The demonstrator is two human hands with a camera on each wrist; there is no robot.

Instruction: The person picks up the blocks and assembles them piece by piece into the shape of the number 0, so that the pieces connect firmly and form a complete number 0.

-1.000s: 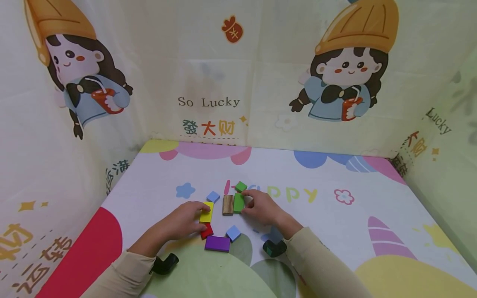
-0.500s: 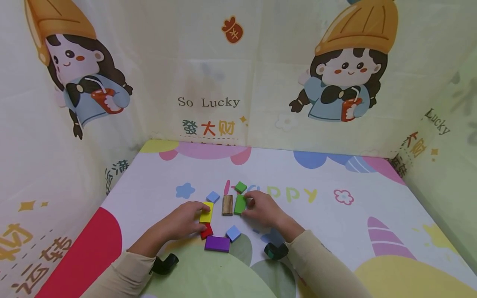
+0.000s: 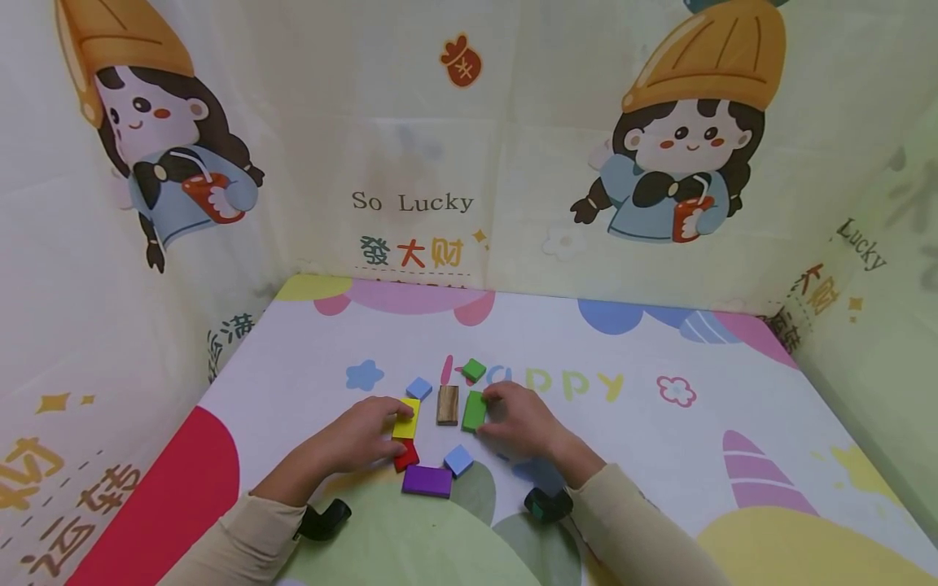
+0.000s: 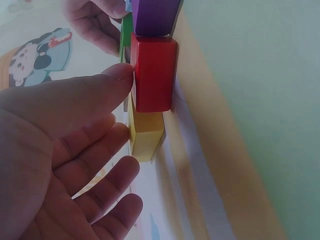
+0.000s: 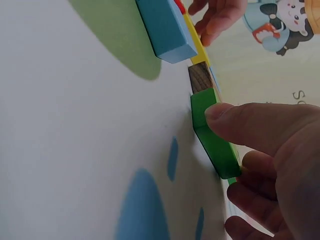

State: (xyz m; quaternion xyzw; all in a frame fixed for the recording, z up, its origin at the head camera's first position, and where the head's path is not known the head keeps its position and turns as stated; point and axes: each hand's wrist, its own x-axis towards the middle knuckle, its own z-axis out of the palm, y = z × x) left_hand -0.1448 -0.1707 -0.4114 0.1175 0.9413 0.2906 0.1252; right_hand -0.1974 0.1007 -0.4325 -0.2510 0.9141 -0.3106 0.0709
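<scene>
My right hand (image 3: 523, 422) pinches long green block (image 3: 473, 412); my left hand (image 3: 357, 431), fingers loose, touches yellow block (image 3: 405, 423) and red block (image 4: 156, 75). Wooden block (image 3: 448, 405) between hands. Step looks like positioning green piece; next move probably calls for gentle squaring.

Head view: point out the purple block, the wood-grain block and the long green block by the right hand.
Purple block (image 3: 427, 479): head view, middle of its top face.
Wood-grain block (image 3: 448, 404): head view, middle of its top face.
Long green block (image 3: 473, 412): head view, middle of its top face.
</scene>
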